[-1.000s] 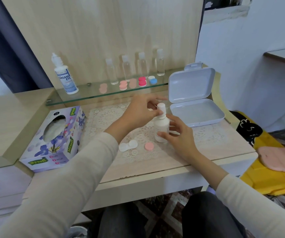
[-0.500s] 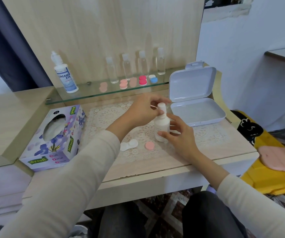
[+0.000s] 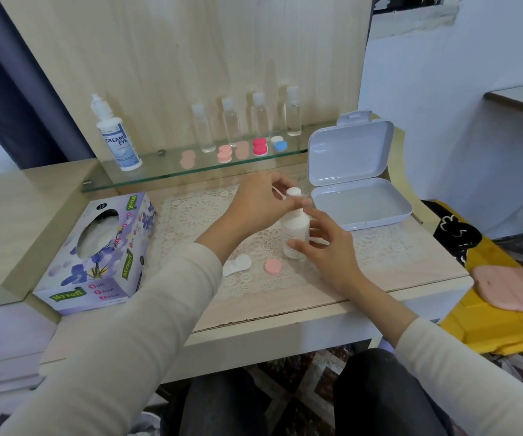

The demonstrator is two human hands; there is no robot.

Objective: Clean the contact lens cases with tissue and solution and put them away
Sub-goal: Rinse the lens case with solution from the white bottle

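- My right fingers (image 3: 318, 218) curl round the white bottle (image 3: 296, 229), upright on the counter (image 3: 411, 272).
- My left fingers (image 3: 285, 204) pinch a small pink piece (image 3: 277, 192) at the bottle's cap.
- A white case (image 3: 236, 265) and a pink lid (image 3: 272, 266) lie on the counter just left of the bottle.

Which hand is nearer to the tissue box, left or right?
Left. The left hand is at the cap of the white bottle, right of the tissue box; the right hand holds the bottle farther right.
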